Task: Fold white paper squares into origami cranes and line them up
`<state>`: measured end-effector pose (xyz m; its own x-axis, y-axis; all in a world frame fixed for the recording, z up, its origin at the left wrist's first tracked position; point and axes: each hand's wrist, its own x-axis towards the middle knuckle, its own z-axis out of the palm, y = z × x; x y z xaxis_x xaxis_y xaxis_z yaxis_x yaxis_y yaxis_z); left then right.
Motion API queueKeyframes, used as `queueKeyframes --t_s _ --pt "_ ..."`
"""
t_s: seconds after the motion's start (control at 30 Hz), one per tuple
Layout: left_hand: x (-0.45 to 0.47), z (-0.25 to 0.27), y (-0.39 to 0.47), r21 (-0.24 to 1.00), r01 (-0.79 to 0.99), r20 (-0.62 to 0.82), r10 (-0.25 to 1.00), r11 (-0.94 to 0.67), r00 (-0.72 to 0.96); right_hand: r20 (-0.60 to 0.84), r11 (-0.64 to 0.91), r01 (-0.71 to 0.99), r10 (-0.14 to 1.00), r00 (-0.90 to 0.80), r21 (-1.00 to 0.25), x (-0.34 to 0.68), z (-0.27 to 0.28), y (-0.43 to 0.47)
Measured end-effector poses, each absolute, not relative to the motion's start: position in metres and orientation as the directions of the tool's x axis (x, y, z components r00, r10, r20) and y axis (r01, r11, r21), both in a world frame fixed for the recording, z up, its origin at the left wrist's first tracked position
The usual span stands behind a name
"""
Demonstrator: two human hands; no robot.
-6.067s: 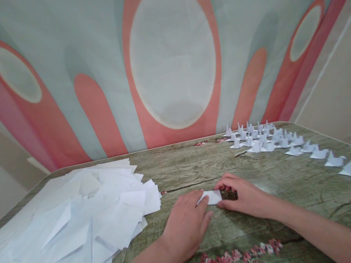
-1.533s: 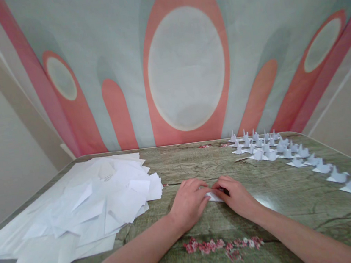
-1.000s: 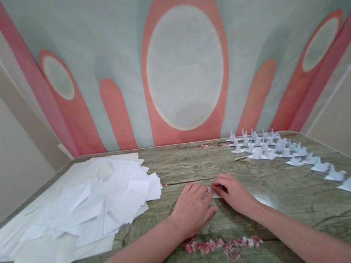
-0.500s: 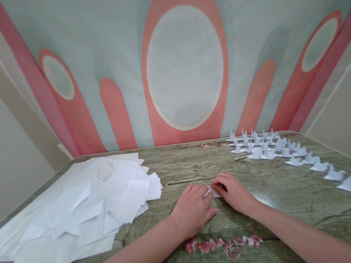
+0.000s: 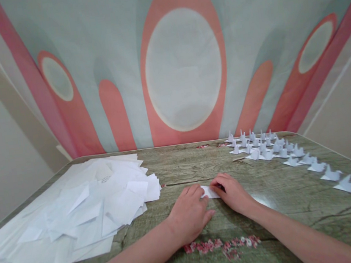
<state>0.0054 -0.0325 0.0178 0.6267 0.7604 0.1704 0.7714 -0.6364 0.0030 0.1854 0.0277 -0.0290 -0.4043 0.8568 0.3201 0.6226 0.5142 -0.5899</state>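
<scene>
A small piece of folded white paper (image 5: 210,191) lies on the wood-grain table between my two hands. My left hand (image 5: 189,213) has its curled fingers pressed on the paper's left end, with the thumb lying apart on the table. At the other end my right hand (image 5: 231,191) is closed, thumb and forefinger pinching the paper. The fingertips of both hands partly cover it, so its exact folds cannot be made out.
On the left spreads a heap of loose white paper sheets (image 5: 119,198). Several folded white paper cranes (image 5: 281,149) stand in rows at the right. The table (image 5: 179,165) meets a patterned backdrop (image 5: 184,70) at its far edge. Printed pink flowers (image 5: 221,244) mark its near part.
My left fingers have shifted slightly left along the paper, so more of its white surface shows. My right hand keeps its pinch. The whole view has shifted slightly.
</scene>
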Motion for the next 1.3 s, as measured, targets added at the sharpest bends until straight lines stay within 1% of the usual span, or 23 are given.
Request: queueKeyframes --t_s 0.4,0.5,0.63,0.83,0.93,1.03,1.1,1.17,1.23,1.3 --pt "0.006 0.024 -0.038 -0.088 0.816 0.139 0.804 -0.571 0.577 0.318 0.508 0.627 0.861 -0.398 -0.591 0.185 -0.029 0.027" --pt "0.006 0.020 -0.037 -0.071 0.824 0.162 0.808 -0.563 0.566 0.316 0.509 0.618 0.859 -0.401 -0.598 0.185 -0.028 0.027" --pt "0.006 0.007 -0.033 -0.043 0.807 0.203 0.785 -0.590 0.585 0.327 0.513 0.606 0.857 -0.398 -0.607 0.185 -0.029 0.028" --pt "0.005 -0.004 -0.029 -0.059 0.784 0.163 0.769 -0.618 0.618 0.386 0.520 0.619 0.854 -0.349 -0.589 0.187 -0.027 0.026" --pt "0.004 -0.003 -0.028 -0.063 0.787 0.163 0.772 -0.613 0.615 0.449 0.578 0.652 0.809 -0.379 -0.491 0.188 -0.023 0.016" --pt "0.004 -0.004 -0.027 -0.076 0.792 0.164 0.776 -0.605 0.609 0.455 0.656 0.696 0.735 -0.503 -0.291 0.184 -0.018 0.002" --pt "0.004 -0.004 -0.028 -0.086 0.794 0.166 0.777 -0.602 0.607 0.426 0.672 0.723 0.708 -0.564 -0.159 0.180 -0.016 -0.007" --pt "0.005 -0.004 -0.028 -0.092 0.798 0.165 0.781 -0.596 0.602 0.402 0.671 0.739 0.692 -0.599 -0.055 0.177 -0.014 -0.012" --pt "0.005 -0.003 -0.029 -0.095 0.807 0.158 0.791 -0.583 0.591 0.387 0.661 0.750 0.689 -0.613 0.013 0.175 -0.013 -0.013" --pt "0.005 -0.003 -0.029 -0.097 0.813 0.149 0.799 -0.574 0.582 0.376 0.648 0.760 0.693 -0.615 0.051 0.174 -0.012 -0.013"
